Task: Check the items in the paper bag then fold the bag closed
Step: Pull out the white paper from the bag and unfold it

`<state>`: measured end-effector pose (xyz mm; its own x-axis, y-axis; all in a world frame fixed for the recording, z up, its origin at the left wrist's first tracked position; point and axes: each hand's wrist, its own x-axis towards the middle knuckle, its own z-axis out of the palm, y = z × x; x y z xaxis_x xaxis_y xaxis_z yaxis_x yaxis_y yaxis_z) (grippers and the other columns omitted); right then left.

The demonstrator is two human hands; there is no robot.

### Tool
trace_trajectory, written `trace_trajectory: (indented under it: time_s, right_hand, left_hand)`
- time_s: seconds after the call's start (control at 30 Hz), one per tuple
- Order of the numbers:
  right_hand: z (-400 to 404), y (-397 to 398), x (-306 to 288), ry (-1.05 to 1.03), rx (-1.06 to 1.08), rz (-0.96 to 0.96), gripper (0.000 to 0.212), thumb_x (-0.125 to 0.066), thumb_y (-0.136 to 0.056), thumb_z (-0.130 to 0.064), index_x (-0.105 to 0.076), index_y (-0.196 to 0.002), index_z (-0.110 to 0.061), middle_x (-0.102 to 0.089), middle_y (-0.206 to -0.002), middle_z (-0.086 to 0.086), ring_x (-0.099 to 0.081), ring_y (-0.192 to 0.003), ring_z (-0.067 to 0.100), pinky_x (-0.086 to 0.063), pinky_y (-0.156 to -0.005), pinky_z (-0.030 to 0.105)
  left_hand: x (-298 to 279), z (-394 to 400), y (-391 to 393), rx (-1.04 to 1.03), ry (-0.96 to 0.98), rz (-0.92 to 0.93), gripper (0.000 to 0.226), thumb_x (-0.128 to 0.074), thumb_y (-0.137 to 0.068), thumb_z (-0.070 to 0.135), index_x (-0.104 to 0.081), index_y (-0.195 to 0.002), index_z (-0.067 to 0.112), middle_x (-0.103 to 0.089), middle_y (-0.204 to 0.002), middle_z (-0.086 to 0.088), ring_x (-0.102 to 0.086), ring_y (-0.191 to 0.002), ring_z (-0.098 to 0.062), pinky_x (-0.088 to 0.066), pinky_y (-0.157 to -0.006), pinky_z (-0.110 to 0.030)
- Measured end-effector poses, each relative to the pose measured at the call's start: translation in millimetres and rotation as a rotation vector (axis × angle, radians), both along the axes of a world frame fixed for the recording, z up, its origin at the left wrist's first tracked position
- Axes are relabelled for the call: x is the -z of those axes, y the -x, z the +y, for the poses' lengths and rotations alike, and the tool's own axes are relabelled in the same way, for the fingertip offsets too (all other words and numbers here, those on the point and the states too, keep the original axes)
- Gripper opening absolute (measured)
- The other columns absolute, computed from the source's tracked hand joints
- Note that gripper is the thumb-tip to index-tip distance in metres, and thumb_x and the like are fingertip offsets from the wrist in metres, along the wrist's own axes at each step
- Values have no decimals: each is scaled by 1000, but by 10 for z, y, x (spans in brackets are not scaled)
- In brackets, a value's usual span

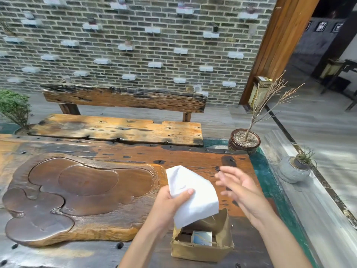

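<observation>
A brown paper bag [201, 252] stands open near the front edge of the wooden table [193, 157]. Inside it a small pale box with a blue print [201, 237] shows. My left hand [170, 202] grips a white folded cloth or paper [193, 196], held just above the bag's mouth. My right hand [241, 188] hovers to the right of the white piece, fingers spread, blurred, holding nothing.
A carved dark wooden tea tray [77, 196] covers the table's left. Behind the table stands a wooden bench [119, 128]. A potted bare twig [244, 142] and a grey stone pot [294, 169] sit at the right, past the table's edge.
</observation>
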<state>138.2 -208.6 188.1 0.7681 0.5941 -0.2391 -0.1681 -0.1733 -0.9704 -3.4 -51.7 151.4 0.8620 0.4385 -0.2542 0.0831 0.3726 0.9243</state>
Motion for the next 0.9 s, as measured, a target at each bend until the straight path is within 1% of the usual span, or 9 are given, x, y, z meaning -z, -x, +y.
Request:
trace_trajectory:
  time_s: [0.1,0.17,0.23,0.3,0.47,0.53,0.63,0.77,0.9]
  right_hand:
    - [-37,134,144,67,-157,267,63,-76,-67,-52,-69,-117,-13,-76,-110,9,-71,-98,23,-56,-93,49]
    - [-7,221,169,76,-229,310,61,-81,-67,-52,-74,-110,-9,-76,-107,12,-69,-95,23,-54,-94,51]
    - [62,278,164,24,-245,275,60,-84,-69,-48,-73,-110,-6,-75,-111,17,-68,-96,24,-53,-87,44]
    - [138,322,132,-30,-220,230,49,-82,-73,-36,-73,-110,-5,-74,-111,20,-70,-96,27,-52,-82,37]
    - [260,390,94,-50,-121,99,33,-79,-80,-10,-71,-112,-8,-78,-104,12,-74,-98,30,-59,-81,40]
    - [285,400,79,-42,-110,60,32,-77,-81,-9,-71,-113,-11,-79,-104,8,-75,-97,27,-60,-76,33]
    - [296,376,67,-63,-98,47,39,-82,-77,-16,-71,-114,-12,-79,-105,6,-74,-99,24,-59,-77,33]
    - [329,357,42,-96,-110,60,39,-82,-78,-18,-71,-115,-13,-78,-108,5,-73,-103,23,-58,-83,35]
    - [385,368,26,-122,-145,78,36,-80,-80,-13,-71,-115,-12,-77,-110,9,-73,-103,27,-59,-84,39]
  left_hand:
    - [-52,47,29,45,35,-37,38,-78,-72,8,-69,-107,-3,-76,-105,-20,-72,-90,-29,-60,-74,-37]
    - [-70,66,33,68,34,-40,41,-79,-70,5,-68,-109,-4,-74,-108,-23,-72,-95,-36,-59,-81,-44]
    - [-112,69,42,88,18,-47,42,-79,-71,5,-67,-110,-4,-74,-109,-24,-70,-100,-41,-57,-88,-50]
    - [-131,73,55,93,0,-61,40,-79,-71,7,-68,-108,-3,-74,-107,-24,-72,-97,-39,-58,-85,-49]
    - [-160,157,102,42,-61,-48,39,-78,-71,8,-67,-108,0,-76,-106,-19,-73,-95,-33,-59,-83,-46]
    - [-170,220,121,25,-100,-31,37,-79,-75,4,-66,-110,1,-77,-105,-16,-73,-94,-30,-60,-79,-43]
    - [-207,298,154,22,-112,-51,28,-69,-83,-5,-68,-111,2,-77,-104,-15,-74,-89,-24,-61,-67,-30]
    - [-258,359,147,10,-106,-104,29,-64,-85,-11,-67,-113,-3,-76,-107,-16,-74,-88,-18,-58,-67,-22]
    - [-291,368,97,20,-138,-143,23,-63,-88,-4,-68,-111,-3,-76,-108,-18,-73,-88,-18,-57,-68,-22]
